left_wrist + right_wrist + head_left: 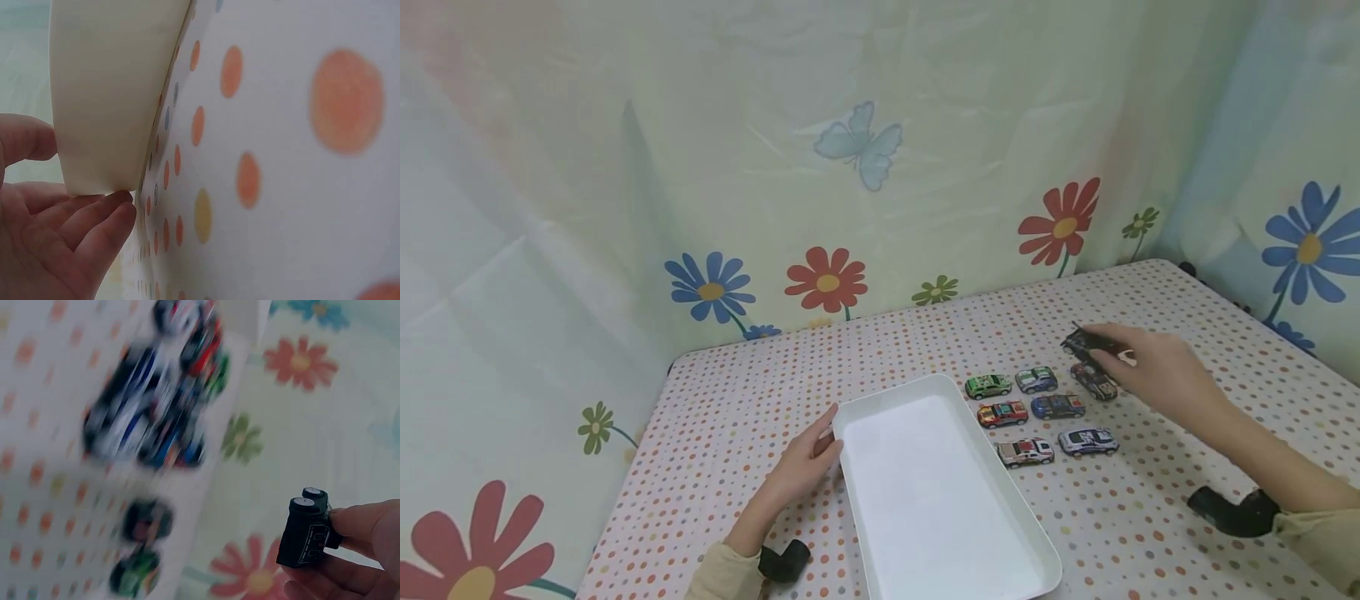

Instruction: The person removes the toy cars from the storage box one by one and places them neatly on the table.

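A white rectangular tray [940,492] lies on the dotted cloth. My left hand [805,462] holds its far left corner; in the left wrist view the thumb is at the rim and the fingers [103,225] touch the corner. My right hand [1157,371] pinches a black toy car [306,528] between thumb and fingers, raised above the cloth. Just below it sits a dark brown-and-black toy car [1093,382]. Beside the tray stand a green car [988,386], a red-and-yellow car [1002,414] and a white-and-red car [1026,452].
Right of these are a green-and-white car [1036,380], a blue car [1057,407] and a white-and-purple car [1088,442]. A flowered curtain [865,208] hangs behind the table. Black wrist mounts [1232,510] sit under both forearms.
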`<state>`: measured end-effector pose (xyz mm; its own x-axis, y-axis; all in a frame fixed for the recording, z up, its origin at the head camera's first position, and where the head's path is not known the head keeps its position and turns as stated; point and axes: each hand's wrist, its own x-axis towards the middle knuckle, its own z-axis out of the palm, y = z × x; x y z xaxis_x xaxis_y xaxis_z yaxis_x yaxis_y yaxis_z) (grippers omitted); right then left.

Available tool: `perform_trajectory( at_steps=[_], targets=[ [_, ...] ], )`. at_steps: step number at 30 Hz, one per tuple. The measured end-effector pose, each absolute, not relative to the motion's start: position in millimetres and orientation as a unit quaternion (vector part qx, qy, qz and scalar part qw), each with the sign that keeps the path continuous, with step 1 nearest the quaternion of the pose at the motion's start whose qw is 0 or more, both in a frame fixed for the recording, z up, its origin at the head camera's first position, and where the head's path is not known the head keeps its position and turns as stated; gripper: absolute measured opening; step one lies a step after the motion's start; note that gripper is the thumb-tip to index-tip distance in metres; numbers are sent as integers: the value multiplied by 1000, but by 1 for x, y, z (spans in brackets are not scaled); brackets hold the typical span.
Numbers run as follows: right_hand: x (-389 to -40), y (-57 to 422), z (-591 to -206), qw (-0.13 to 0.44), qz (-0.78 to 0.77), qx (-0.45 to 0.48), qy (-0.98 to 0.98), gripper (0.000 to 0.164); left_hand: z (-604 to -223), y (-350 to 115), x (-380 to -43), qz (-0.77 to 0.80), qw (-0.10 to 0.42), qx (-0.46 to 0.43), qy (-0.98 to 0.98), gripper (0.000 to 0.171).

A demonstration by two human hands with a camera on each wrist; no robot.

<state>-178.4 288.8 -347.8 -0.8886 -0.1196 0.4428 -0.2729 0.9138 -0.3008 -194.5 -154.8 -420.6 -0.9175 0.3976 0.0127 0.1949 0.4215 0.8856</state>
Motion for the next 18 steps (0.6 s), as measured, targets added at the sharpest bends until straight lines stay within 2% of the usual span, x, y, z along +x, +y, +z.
perform_trajectory(
  at_steps=[5, 8, 14, 18],
  targets=[
    [-216, 364, -390, 183, 144, 46, -971, 37, -422, -155, -195, 503, 96, 178, 840, 58],
    [-225, 389, -407, 156, 129, 29, -979, 35, -423, -155, -195, 507, 99, 180, 837, 58],
    [-215, 391, -400, 99, 150, -5, -984, 37, -422, -155, -194, 511, 100, 181, 835, 58],
    [-211, 386, -395, 83, 162, -17, -983, 36, -422, -155, -195, 512, 96, 179, 835, 58]
  ],
)
